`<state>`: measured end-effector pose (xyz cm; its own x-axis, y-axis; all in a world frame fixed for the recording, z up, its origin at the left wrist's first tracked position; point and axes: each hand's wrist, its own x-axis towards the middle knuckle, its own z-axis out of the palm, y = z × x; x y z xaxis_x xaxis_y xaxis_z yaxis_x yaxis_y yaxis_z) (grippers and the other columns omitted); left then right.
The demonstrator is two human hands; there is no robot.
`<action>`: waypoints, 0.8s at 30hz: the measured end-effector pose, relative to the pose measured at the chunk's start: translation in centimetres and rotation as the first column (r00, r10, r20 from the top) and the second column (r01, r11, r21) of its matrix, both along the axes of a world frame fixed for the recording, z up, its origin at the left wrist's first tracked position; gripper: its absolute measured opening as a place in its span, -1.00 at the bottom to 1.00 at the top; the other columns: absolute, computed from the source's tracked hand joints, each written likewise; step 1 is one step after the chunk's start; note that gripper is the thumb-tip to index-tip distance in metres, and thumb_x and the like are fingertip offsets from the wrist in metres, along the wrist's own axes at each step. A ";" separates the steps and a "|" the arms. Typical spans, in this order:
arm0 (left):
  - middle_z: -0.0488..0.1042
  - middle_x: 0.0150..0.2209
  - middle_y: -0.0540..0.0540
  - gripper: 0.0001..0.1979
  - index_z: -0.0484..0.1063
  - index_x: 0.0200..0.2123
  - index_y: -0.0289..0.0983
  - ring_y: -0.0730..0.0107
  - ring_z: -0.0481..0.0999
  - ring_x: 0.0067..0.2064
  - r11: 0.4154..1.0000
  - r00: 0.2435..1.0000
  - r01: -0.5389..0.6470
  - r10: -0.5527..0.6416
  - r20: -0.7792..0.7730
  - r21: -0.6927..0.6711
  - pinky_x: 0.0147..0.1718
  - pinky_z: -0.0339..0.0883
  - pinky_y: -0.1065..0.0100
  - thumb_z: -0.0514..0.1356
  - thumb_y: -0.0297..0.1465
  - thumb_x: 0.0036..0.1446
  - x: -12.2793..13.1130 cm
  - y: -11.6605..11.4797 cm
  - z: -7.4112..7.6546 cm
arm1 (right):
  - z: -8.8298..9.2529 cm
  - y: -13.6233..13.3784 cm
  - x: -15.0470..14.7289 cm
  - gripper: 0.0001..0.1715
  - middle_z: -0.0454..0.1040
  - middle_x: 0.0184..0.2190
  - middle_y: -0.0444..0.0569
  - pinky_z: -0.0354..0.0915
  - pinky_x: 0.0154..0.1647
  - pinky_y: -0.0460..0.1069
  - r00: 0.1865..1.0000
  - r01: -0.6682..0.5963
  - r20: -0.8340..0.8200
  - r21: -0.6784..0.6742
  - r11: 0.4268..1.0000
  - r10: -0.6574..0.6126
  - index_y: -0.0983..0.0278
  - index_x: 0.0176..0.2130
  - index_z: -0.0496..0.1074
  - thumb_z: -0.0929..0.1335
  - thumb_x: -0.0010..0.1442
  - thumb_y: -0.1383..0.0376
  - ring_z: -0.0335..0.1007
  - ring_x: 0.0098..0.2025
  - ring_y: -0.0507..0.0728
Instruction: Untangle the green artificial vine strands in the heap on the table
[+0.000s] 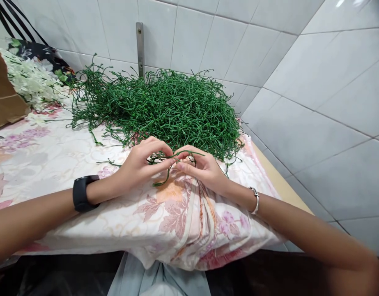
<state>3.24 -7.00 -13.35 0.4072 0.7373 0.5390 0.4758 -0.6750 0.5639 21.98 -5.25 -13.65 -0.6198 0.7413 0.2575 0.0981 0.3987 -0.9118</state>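
Observation:
My left hand (146, 158) and my right hand (200, 164) meet above the front of the table, fingertips almost touching. Both pinch a thin green artificial flower stem (167, 176); one branch hangs below the fingers and another runs across the top of my right hand. Part of the stem is hidden behind the fingers. Just beyond my hands lies a large tangled heap of similar green stems (177, 107). A few loose stems (108, 162) rest on the cloth beside my left hand.
A floral tablecloth (115, 222) covers the table, bunched at the front edge. White artificial flowers (32, 78) lie at the back left, by a brown cardboard piece (6, 94) and a dark floral bag (50, 57). Tiled walls (325, 90) border the back and right. A metal bracket (140, 45) is fixed behind.

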 end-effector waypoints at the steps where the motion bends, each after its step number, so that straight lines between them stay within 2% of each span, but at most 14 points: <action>1: 0.37 -0.36 0.01 -0.90 0.32 -0.37 -0.27 0.46 0.29 -0.27 1.000 1.000 0.006 -0.006 0.019 -0.023 -0.27 0.13 0.42 0.11 -0.36 0.06 0.0 0.0 0.0 | 0.0 0.1 0.0 -0.81 0.28 -0.25 -0.07 0.34 -0.25 -0.06 1.000 -0.029 -0.006 -0.025 0.999 0.028 0.26 -0.22 0.29 0.26 0.10 0.27 0.30 -0.24 0.00; 6: 0.38 -0.36 0.00 -0.89 0.34 -0.38 -0.27 0.45 0.29 -0.27 0.994 0.997 0.036 -0.029 0.067 -0.098 -0.26 0.14 0.42 0.11 -0.34 0.06 0.0 0.1 0.1 | 0.1 0.4 0.2 -0.80 0.23 -0.17 -0.04 0.30 -0.19 -0.06 0.995 -0.079 0.067 0.065 0.995 0.075 0.26 -0.21 0.30 0.27 0.10 0.29 0.25 -0.16 0.01; 11: 0.36 -0.37 -0.01 -0.90 0.33 -0.38 -0.27 0.46 0.29 -0.28 0.998 0.997 0.011 -0.007 0.072 -0.062 -0.28 0.14 0.42 0.11 -0.36 0.06 0.0 0.1 0.1 | -0.1 0.5 0.3 -0.76 0.24 -0.24 -0.07 0.31 -0.29 -0.09 0.989 -0.122 0.085 -0.042 0.992 0.125 0.25 -0.17 0.24 0.26 0.11 0.27 0.29 -0.26 -0.03; 16: 0.34 -0.37 0.00 -0.93 0.31 -0.38 -0.28 0.48 0.29 -0.28 0.999 0.997 -0.046 0.046 0.065 -0.007 -0.30 0.14 0.44 0.09 -0.40 0.07 -0.3 0.6 0.0 | -0.6 0.6 0.3 -0.71 0.17 -0.12 -0.03 0.32 -0.19 -0.06 0.999 -0.044 0.027 0.021 0.999 0.043 0.24 -0.14 0.31 0.28 0.08 0.28 0.22 -0.13 0.01; 24: 0.36 -0.37 -0.02 -0.92 0.31 -0.39 -0.28 0.45 0.28 -0.28 1.000 1.000 -0.013 0.013 0.014 0.020 -0.29 0.14 0.43 0.08 -0.38 0.08 -0.1 0.6 -0.2 | -0.3 0.4 0.1 -0.75 0.25 -0.27 -0.08 0.29 -0.20 -0.05 0.997 -0.019 0.079 0.086 0.996 0.013 0.27 -0.23 0.31 0.32 0.03 0.27 0.23 -0.22 0.00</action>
